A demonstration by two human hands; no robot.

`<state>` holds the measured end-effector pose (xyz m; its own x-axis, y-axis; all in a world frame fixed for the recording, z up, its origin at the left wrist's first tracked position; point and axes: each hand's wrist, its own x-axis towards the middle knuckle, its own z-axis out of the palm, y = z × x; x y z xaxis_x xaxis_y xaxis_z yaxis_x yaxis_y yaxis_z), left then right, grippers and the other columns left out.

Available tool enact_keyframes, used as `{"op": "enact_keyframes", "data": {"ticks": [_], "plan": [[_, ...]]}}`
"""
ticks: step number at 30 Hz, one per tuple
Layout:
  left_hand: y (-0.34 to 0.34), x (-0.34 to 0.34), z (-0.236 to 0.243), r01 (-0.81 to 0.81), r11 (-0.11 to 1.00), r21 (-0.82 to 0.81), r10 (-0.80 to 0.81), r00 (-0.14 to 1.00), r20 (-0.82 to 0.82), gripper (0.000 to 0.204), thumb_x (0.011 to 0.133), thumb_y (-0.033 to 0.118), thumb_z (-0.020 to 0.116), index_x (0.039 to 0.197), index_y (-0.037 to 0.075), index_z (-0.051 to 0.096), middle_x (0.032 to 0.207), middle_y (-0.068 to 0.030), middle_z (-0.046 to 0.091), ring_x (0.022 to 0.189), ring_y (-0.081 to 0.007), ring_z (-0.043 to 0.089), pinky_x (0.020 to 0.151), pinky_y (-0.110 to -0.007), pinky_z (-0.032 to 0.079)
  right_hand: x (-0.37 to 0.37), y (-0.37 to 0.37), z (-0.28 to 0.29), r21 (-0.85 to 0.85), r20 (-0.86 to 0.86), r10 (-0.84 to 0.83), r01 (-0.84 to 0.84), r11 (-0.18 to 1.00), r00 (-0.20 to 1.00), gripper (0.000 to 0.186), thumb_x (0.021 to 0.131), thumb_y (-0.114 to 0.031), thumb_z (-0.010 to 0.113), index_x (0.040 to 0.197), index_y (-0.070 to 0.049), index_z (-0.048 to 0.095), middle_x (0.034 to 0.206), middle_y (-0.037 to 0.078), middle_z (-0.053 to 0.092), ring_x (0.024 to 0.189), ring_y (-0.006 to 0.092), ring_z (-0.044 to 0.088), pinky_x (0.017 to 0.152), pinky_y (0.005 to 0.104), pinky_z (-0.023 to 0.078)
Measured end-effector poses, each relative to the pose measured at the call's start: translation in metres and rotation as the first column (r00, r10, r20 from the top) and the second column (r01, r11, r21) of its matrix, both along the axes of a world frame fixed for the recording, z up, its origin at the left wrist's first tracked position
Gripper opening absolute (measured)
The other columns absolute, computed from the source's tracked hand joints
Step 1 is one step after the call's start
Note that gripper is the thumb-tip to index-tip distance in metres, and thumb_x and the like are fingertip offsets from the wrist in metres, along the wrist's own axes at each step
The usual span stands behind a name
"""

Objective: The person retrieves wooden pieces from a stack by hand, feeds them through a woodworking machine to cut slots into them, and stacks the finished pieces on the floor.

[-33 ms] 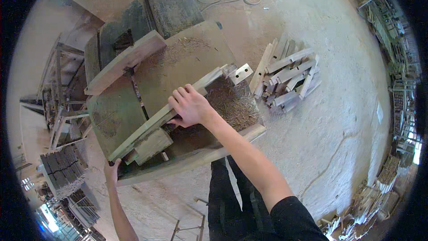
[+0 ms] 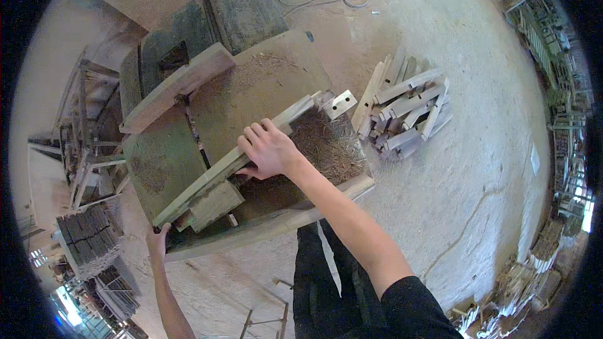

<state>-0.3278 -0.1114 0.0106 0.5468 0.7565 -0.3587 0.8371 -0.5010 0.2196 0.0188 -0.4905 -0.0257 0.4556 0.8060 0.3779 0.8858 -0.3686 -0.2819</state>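
Fingers (image 2: 254, 132) of the right hand (image 2: 270, 152) wrap over a long strip of wood (image 2: 213, 174) in the head view, with the thumb on its near side, so they appear to be grasping it. At the strip's lower-left end, the left hand (image 2: 158, 242) touches the wood with its thumb; the other left fingers are mostly hidden, and I cannot tell whether they grip or only press.

The strip lies slantwise over the worktop (image 2: 242, 91), between a thick wooden beam (image 2: 179, 93) farther off and a curved board (image 2: 270, 232) along the near edge. A short wooden block (image 2: 217, 206) sits just beside the strip on the near side. A dark slot (image 2: 196, 133) runs from the thick beam toward the strip. Wood shavings (image 2: 330, 150) gather right of the slot, and a pale block with 2 dark holes (image 2: 340, 105) stands near the strip's far end.

Since the earlier frame, no clear change shows: both hands and the strip keep their places. That suggests the wood is being steadied. On the floor to the right lies a pile of cut wood pieces (image 2: 408, 103).
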Motion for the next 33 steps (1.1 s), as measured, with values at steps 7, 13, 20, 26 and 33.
{"op": "enact_keyframes", "data": {"ticks": [7,13,20,26,33], "plan": [[-0.007,0.013,0.024,-0.017,0.988,-0.153,0.051,0.975,0.216,0.066,0.083,0.030,0.080,0.135,-0.001,0.053,0.127,-0.0191,0.064,0.117,-0.0289,0.060,0.102,-0.040,0.045,0.009,0.021,0.004,0.053,0.043,0.018,-0.021,0.998,0.999,0.067,0.075,-0.065,0.068,0.105,-0.005,0.064,0.098,0.012,0.062,0.098,0.0293,0.059,0.095,0.0446,0.043],[-0.006,0.064,0.021,0.454,0.824,0.338,-0.479,0.878,-0.012,0.080,0.081,0.046,0.080,0.137,-0.001,0.049,0.133,-0.0234,0.056,0.127,-0.0424,0.049,0.108,-0.049,0.038,0.048,0.019,0.025,0.031,-0.039,0.061,-0.060,0.998,0.997,0.061,0.074,-0.058,0.075,0.101,-0.005,0.060,0.091,0.011,0.058,0.090,0.0300,0.059,0.087,0.0454,0.045],[0.022,0.067,0.023,0.587,0.788,0.183,-0.570,0.809,-0.143,0.077,0.076,0.046,0.082,0.130,-0.001,0.052,0.127,-0.0240,0.060,0.121,-0.0417,0.055,0.102,-0.047,0.045,0.045,0.044,0.035,0.055,-0.014,0.056,-0.055,0.997,0.998,0.062,0.072,-0.058,0.076,0.100,-0.005,0.060,0.088,0.011,0.056,0.089,0.0303,0.058,0.087,0.0445,0.045],[-0.012,0.115,0.019,0.520,0.842,0.143,-0.504,0.853,-0.133,0.081,0.068,0.045,0.088,0.126,-0.001,0.054,0.117,-0.0219,0.066,0.110,-0.0390,0.063,0.093,-0.046,0.052,0.056,0.026,0.031,-0.005,0.010,0.043,-0.043,0.999,0.999,0.062,0.075,-0.063,0.071,0.096,-0.005,0.061,0.089,0.011,0.057,0.089,0.0306,0.058,0.087,0.0458,0.046],[0.025,0.092,0.009,0.727,0.613,0.309,-0.740,0.665,-0.098,0.071,0.067,0.046,0.088,0.115,0.004,0.056,0.102,-0.0181,0.065,0.100,-0.0372,0.065,0.087,-0.046,0.054,0.047,0.036,0.033,0.055,0.003,0.035,-0.035,0.998,0.999,0.064,0.074,-0.063,0.072,0.097,-0.005,0.061,0.087,0.012,0.058,0.087,0.0312,0.058,0.085,0.0454,0.045]]}}
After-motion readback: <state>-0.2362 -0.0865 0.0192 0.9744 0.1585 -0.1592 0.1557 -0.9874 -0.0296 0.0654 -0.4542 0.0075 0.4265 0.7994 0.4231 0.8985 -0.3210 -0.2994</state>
